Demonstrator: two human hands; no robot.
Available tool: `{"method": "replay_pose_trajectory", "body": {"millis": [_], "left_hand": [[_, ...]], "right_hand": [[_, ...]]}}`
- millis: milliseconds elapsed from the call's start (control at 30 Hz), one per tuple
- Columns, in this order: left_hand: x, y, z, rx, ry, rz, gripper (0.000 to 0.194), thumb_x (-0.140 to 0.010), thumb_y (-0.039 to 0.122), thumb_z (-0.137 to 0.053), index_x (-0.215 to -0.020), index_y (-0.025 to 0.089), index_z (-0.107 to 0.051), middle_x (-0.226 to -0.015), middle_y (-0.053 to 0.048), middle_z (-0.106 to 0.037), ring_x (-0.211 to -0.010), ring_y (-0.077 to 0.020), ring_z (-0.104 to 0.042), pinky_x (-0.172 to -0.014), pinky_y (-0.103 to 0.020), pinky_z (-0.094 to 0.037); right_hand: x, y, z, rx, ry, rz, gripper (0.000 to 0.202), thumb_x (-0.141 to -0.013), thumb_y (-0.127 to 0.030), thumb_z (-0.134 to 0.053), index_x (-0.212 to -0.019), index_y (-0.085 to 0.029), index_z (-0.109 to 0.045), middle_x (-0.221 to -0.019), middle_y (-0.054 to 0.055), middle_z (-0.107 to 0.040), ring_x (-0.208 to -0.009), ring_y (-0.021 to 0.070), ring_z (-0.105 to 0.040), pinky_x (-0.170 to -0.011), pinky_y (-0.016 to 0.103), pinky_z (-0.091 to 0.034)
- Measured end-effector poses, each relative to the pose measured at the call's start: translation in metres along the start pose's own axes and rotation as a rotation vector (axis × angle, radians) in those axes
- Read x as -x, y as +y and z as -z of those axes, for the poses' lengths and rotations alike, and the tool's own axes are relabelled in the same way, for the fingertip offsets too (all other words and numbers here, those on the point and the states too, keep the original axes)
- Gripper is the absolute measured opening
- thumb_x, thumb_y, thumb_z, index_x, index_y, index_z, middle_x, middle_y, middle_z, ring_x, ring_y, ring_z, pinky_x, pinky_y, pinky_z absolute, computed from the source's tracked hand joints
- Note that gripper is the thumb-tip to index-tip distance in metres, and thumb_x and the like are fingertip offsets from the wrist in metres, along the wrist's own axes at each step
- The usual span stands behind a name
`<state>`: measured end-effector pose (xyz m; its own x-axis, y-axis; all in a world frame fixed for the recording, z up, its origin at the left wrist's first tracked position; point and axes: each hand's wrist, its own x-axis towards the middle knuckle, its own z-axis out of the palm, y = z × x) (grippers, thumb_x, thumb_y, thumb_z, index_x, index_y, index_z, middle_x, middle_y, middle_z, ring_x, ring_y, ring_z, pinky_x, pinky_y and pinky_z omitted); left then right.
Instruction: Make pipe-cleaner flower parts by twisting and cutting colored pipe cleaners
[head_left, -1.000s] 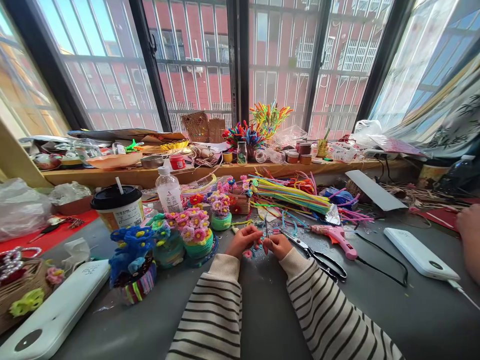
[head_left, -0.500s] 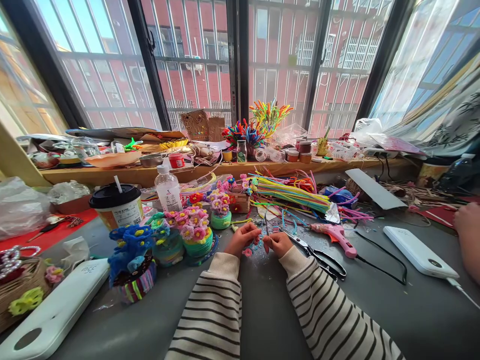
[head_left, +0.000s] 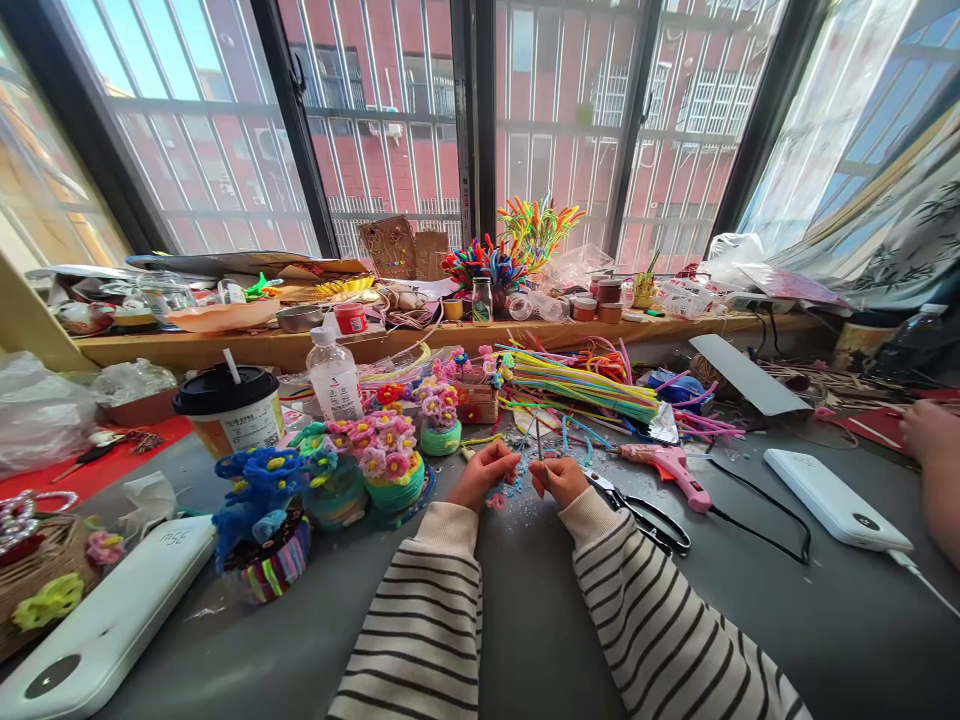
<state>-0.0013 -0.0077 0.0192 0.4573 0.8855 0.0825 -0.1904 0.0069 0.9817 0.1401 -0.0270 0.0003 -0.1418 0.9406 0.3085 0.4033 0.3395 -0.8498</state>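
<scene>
My left hand (head_left: 486, 474) is closed in a pinch over the middle of the grey table; whatever lies between its fingertips is too small to make out. Just to its right, my right hand (head_left: 561, 481) grips a thin pointed metal tool (head_left: 538, 436), which stands nearly upright with its tip away from me. The fingertips of both hands are close together but apart. A small pink fuzzy flower (head_left: 496, 500) shows just below my left fingers. Blue fluff clippings (head_left: 517, 488) are scattered on the table between the hands. Black-handled pliers (head_left: 651, 515) lie right beside my right hand.
A pink glue gun (head_left: 679, 474) with a black cable lies to the right, before a white power bank (head_left: 836, 498). Pipe cleaners (head_left: 589, 382) are heaped behind. Fuzzy flower pots (head_left: 394, 475), a lidded cup (head_left: 232, 415) and a bottle (head_left: 334, 378) stand left. Another person's hand (head_left: 934, 440) is far right.
My right hand and the tool have shifted slightly to the right, away from my left hand. The other person's hand has moved slightly left, over the red sheet.
</scene>
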Motion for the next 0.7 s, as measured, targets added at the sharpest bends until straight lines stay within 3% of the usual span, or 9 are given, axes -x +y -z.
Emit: {"method": "replay_pose_trajectory", "body": {"millis": [67,200,333,533,700], "left_hand": [[-0.0003,-0.0006,0.0000,-0.011,0.026,-0.014,0.025,-0.058,0.034,-0.057,-0.055,0.016,-0.039,-0.046,0.006,-0.044,-0.043,-0.0050,-0.038,-0.044,-0.018,-0.026],[-0.0003,-0.0017,0.0001,-0.029,0.047,-0.026,0.024,-0.058,0.033,-0.056,-0.057,0.016,-0.039,-0.047,0.006,-0.043,-0.041,-0.0045,-0.036,-0.040,-0.018,-0.021],[-0.0001,-0.0024,-0.0001,-0.005,0.024,-0.004,0.025,-0.058,0.034,-0.056,-0.056,0.016,-0.038,-0.047,0.006,-0.042,-0.038,-0.0035,-0.032,-0.038,-0.018,-0.016],[0.0014,0.0005,-0.0030,0.044,0.007,0.010,0.024,-0.056,0.030,-0.059,-0.055,0.015,-0.041,-0.047,0.006,-0.040,-0.040,-0.0035,-0.033,-0.040,-0.018,-0.021],[0.0012,0.0010,-0.0039,0.097,0.011,0.000,0.023,-0.055,0.030,-0.059,-0.054,0.015,-0.042,-0.048,0.005,-0.042,-0.045,-0.0051,-0.038,-0.047,-0.018,-0.028]], "right_hand": [[0.0002,0.0000,0.0001,0.030,-0.001,-0.022,0.061,-0.062,-0.066,-0.028,-0.032,-0.015,-0.043,-0.033,-0.003,-0.032,-0.035,0.0055,-0.031,-0.042,0.020,-0.026],[0.0012,0.0000,-0.0029,0.094,-0.111,0.014,0.072,-0.061,-0.070,-0.014,-0.042,-0.014,-0.054,-0.034,-0.004,-0.026,-0.036,0.0060,-0.028,-0.041,0.021,-0.023],[0.0021,-0.0034,-0.0058,0.171,-0.184,0.062,0.077,-0.061,-0.070,-0.009,-0.051,-0.014,-0.060,-0.038,-0.004,-0.030,-0.039,0.0064,-0.031,-0.043,0.020,-0.024],[0.0025,-0.0057,-0.0054,0.143,-0.171,0.052,0.070,-0.061,-0.069,-0.019,-0.045,-0.014,-0.059,-0.034,-0.004,-0.030,-0.037,0.0056,-0.030,-0.041,0.019,-0.024],[0.0009,-0.0025,-0.0048,0.082,-0.066,-0.013,0.059,-0.061,-0.064,-0.034,-0.032,-0.015,-0.048,-0.032,-0.003,-0.037,-0.036,0.0055,-0.032,-0.042,0.019,-0.026]]}}
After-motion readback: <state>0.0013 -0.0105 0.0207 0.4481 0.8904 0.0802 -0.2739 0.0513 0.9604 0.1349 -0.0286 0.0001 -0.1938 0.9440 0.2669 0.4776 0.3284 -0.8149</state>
